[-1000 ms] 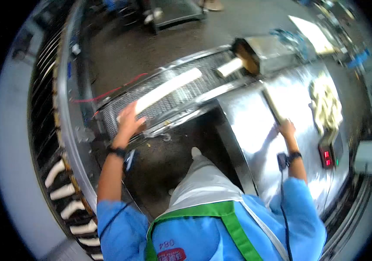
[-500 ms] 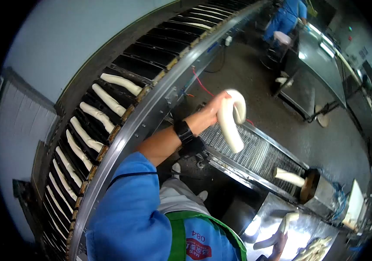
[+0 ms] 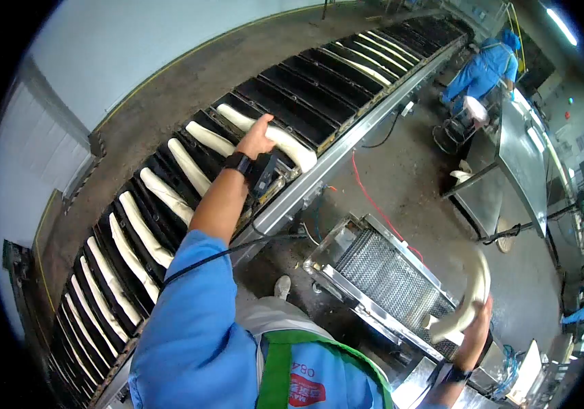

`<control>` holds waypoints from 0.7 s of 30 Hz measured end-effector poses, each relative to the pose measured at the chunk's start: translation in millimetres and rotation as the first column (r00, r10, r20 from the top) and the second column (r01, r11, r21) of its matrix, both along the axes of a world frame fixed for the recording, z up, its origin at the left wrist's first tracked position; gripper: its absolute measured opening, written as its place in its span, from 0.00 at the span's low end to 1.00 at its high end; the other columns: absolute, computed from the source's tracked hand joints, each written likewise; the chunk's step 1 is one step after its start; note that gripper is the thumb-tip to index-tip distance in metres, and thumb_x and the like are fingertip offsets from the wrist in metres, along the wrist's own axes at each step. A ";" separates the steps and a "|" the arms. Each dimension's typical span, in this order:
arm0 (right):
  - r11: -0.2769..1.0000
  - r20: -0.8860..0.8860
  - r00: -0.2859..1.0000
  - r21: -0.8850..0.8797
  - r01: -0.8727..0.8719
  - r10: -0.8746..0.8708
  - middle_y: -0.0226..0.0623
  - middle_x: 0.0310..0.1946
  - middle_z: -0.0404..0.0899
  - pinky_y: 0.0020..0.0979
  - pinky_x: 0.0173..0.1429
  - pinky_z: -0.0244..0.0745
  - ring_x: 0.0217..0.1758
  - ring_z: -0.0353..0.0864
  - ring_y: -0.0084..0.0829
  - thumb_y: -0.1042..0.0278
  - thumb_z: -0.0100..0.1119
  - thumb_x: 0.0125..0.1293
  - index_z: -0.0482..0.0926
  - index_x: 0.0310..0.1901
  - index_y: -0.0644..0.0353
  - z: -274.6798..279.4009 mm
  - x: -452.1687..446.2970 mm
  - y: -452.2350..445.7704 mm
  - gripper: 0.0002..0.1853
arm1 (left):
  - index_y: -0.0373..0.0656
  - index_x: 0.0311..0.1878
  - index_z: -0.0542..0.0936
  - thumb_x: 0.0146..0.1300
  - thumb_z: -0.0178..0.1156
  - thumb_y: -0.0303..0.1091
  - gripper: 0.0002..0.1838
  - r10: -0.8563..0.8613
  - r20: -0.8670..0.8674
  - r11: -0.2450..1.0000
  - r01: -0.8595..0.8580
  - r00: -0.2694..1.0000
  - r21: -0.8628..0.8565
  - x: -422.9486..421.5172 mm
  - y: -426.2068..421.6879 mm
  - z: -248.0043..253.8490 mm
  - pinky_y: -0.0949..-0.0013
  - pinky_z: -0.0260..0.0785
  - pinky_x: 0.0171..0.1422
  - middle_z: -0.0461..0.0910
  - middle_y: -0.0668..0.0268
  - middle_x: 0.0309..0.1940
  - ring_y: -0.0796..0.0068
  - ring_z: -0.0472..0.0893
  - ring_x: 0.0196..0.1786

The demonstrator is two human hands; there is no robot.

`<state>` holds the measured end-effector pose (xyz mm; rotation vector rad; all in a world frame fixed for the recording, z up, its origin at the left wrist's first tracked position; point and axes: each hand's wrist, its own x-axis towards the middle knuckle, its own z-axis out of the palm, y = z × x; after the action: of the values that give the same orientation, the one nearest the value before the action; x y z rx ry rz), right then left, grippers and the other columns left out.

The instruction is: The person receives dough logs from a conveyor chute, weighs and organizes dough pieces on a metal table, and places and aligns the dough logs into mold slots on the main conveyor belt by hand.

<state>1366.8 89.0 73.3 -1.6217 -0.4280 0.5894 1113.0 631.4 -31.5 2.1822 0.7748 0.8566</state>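
Observation:
My left hand (image 3: 256,140) is closed around a long white dough rope (image 3: 295,148) at the row of black baking troughs. That rope lies along one trough, its near end over the metal rim. My right hand (image 3: 477,326) grips a second dough rope (image 3: 477,276), bent in a curve and blurred at its top, above the mesh conveyor's lower end. Similar dough strips (image 3: 145,225) lie one per trough to the left of my left hand.
Black troughs (image 3: 292,88) run along a curved metal-railed line (image 3: 265,221). A mesh conveyor (image 3: 391,273) stands in front of me. At the far right, a co-worker in blue (image 3: 483,68) is beside a steel table (image 3: 520,157). A red cable (image 3: 374,198) crosses the floor.
My left hand has carried its dough rope from above the conveyor up and left onto a trough. My right hand has risen with another rope from the steel surface. The view has shifted.

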 end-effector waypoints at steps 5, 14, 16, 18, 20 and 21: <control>0.838 0.203 0.859 0.203 -0.507 0.470 0.40 0.42 0.69 0.26 0.40 0.70 0.39 0.72 0.27 0.61 0.51 0.52 0.58 0.54 0.67 47.7 35.2 191.0 0.30 | 0.41 0.48 0.65 0.49 0.50 0.33 0.20 0.100 0.158 0.963 -0.056 0.982 -0.262 -26.5 43.5 -9.4 0.70 0.58 0.48 0.69 0.62 0.39 0.71 0.68 0.42; 0.766 0.487 0.613 -0.219 -0.604 0.622 0.40 0.40 0.71 0.25 0.43 0.65 0.38 0.69 0.27 0.52 0.57 0.50 0.63 0.51 0.66 42.5 -16.6 453.1 0.31 | 0.59 0.54 0.64 0.54 0.42 0.41 0.21 0.147 -0.863 0.974 -0.225 0.483 0.040 -14.4 72.3 11.8 0.43 0.42 0.57 0.66 0.67 0.53 0.59 0.63 0.56; 0.709 0.431 0.578 -0.262 -0.655 0.693 0.43 0.41 0.72 0.28 0.43 0.67 0.39 0.71 0.31 0.52 0.56 0.51 0.64 0.50 0.66 20.7 -9.6 432.4 0.30 | 0.59 0.57 0.62 0.53 0.44 0.45 0.25 0.113 -0.878 0.973 -0.231 0.465 0.003 -12.9 81.6 -3.2 0.48 0.39 0.60 0.63 0.65 0.56 0.55 0.60 0.58; 0.513 0.342 0.392 -0.679 -0.525 0.854 0.45 0.44 0.70 0.32 0.48 0.65 0.43 0.72 0.37 0.60 0.58 0.49 0.65 0.50 0.62 -9.7 13.0 386.2 0.27 | 0.56 0.57 0.62 0.52 0.46 0.45 0.26 0.257 -0.881 0.959 -0.219 0.396 0.181 -16.3 88.3 -19.7 0.51 0.39 0.61 0.62 0.60 0.56 0.52 0.55 0.60; 0.426 0.320 0.302 -0.805 -0.413 0.898 0.49 0.45 0.68 0.37 0.51 0.63 0.47 0.68 0.45 0.66 0.58 0.44 0.65 0.50 0.61 -63.7 41.2 314.5 0.28 | 0.43 0.56 0.63 0.51 0.45 0.42 0.27 0.317 -0.857 0.944 -0.224 0.406 0.243 -16.7 91.4 -18.6 0.58 0.39 0.63 0.61 0.54 0.55 0.55 0.49 0.62; 0.335 0.262 0.232 -0.867 -0.370 0.937 0.49 0.47 0.66 0.36 0.53 0.61 0.50 0.66 0.43 0.65 0.59 0.44 0.64 0.50 0.62 -100.3 60.0 267.1 0.29 | 0.40 0.55 0.63 0.51 0.45 0.41 0.26 0.329 -0.864 0.941 -0.212 0.380 0.265 -17.7 96.1 -16.8 0.60 0.39 0.63 0.61 0.54 0.55 0.55 0.49 0.62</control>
<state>1426.7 356.1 -27.0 -2.3048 -1.9753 0.7710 1095.4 727.6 -48.4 2.5979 1.6768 -0.3183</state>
